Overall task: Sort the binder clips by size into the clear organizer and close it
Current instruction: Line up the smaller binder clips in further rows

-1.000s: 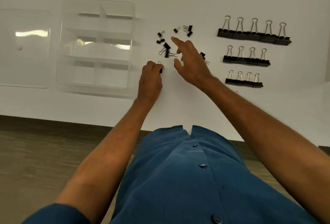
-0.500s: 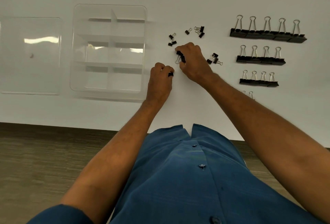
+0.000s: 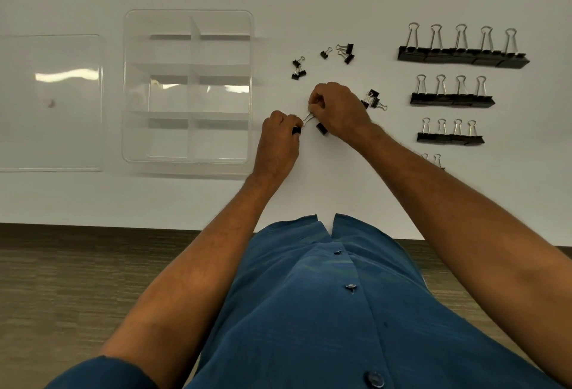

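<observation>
My left hand (image 3: 277, 141) is closed around a small black binder clip (image 3: 296, 130) just right of the clear organizer (image 3: 131, 85), whose compartments hold nothing. My right hand (image 3: 339, 110) pinches the wire handle of another small clip (image 3: 322, 128), which hangs below its fingers, close to the left hand. Several small clips lie loose behind the hands (image 3: 298, 68), (image 3: 346, 51), and a few more (image 3: 374, 99) to the right of my right hand. Rows of large (image 3: 462, 55), medium (image 3: 452, 99) and smaller clips (image 3: 450, 137) lie at the right.
The organizer's clear lid (image 3: 49, 103) lies flat to the left of the organizer. Two more clips (image 3: 433, 159) peek out behind my right forearm. The white table's front edge (image 3: 123, 224) runs just before my blue shirt.
My right hand closed on a small clip from the loose pile and drew it toward the left hand. The left hand kept its clip. The view shifted slightly left.
</observation>
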